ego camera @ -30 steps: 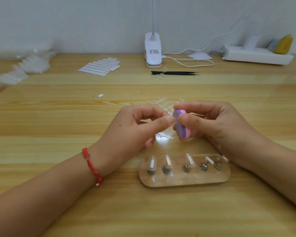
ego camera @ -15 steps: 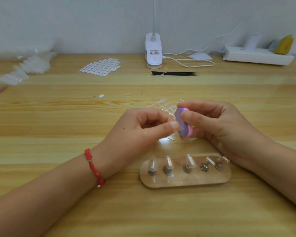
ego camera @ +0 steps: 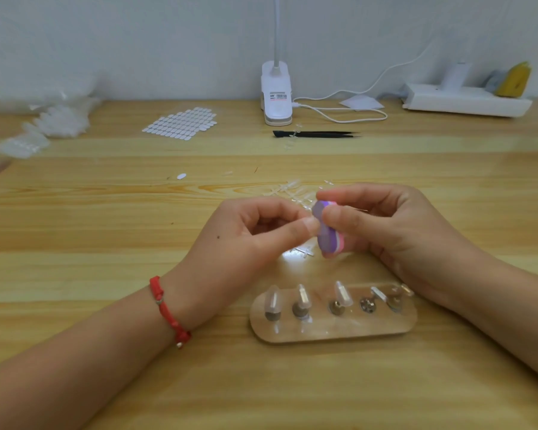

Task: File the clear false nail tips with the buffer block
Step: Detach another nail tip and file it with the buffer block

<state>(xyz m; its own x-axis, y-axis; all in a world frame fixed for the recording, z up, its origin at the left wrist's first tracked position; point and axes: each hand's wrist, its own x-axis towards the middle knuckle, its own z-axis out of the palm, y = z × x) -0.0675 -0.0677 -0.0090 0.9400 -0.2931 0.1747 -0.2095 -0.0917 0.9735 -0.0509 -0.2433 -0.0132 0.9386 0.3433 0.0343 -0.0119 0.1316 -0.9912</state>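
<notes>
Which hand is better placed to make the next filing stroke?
Right. The right hand grips the buffer block, and its purple face meets the left hand's pinched fingertips. The left looks set to steady the work; whether it holds a tip is too small to tell.

Left hand [ego camera: 246,243] seemingly pinching, right hand [ego camera: 395,231] gripping — touching

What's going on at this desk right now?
A person is mid-filing. The right hand grips the purple-and-pink buffer block above the table. The left hand pinches thumb and forefinger against the block's face, presumably on a clear nail tip, though it's too small to make out. Near the person, a clear stand carries more tips on pegs; loose tips lie behind the hands.
</notes>
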